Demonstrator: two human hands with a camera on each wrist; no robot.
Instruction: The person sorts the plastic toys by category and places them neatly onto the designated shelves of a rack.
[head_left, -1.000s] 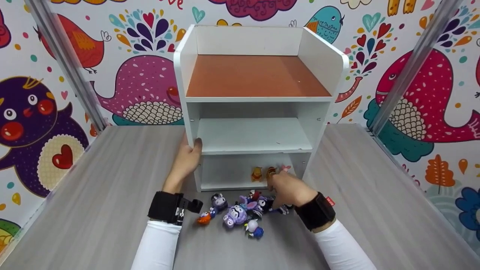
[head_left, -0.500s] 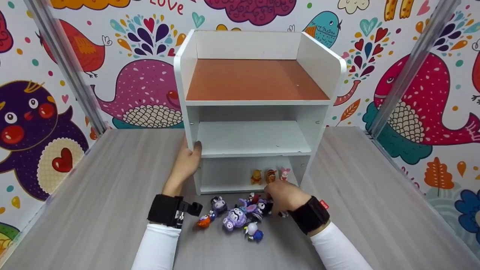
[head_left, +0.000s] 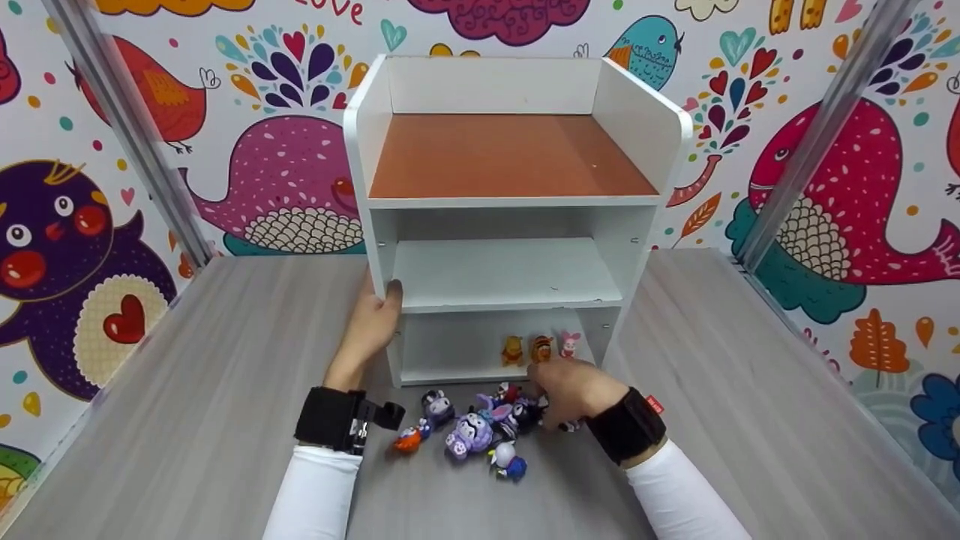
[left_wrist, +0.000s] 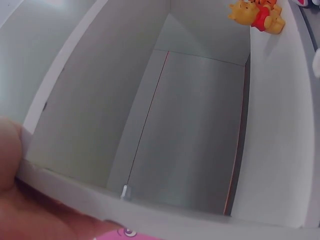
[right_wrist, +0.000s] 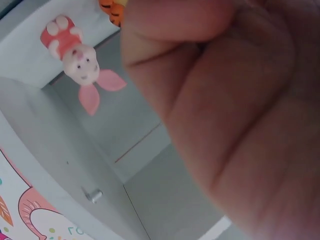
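My left hand [head_left: 375, 319] grips the left side panel of a white shelf unit [head_left: 507, 304], thumb on its front edge; in the left wrist view part of that hand [left_wrist: 40, 210] shows against the panel. On the bottom shelf, at the right, stand a Winnie the Pooh figurine [head_left: 512, 350], a Tigger figurine [head_left: 541, 348] and a Piglet figurine [head_left: 570, 344]. Right at that shelf's front edge is my right hand [head_left: 581, 386], fingers bent, no thing showing in it. The right wrist view has it large beside the Piglet [right_wrist: 81, 65]; its fingertips are hidden there.
On the grey floor before the unit lie several small figurines, among them a purple one [head_left: 470, 435], a grey-purple one [head_left: 437, 408], an orange-and-blue one [head_left: 409, 439] and a white-and-blue one [head_left: 508, 460]. A patterned wall [head_left: 292, 165] stands behind.
A second ago my right hand was at the Tigger figurine on the bottom shelf; it has since drawn back and down from it. The left hand keeps its grip on the panel.
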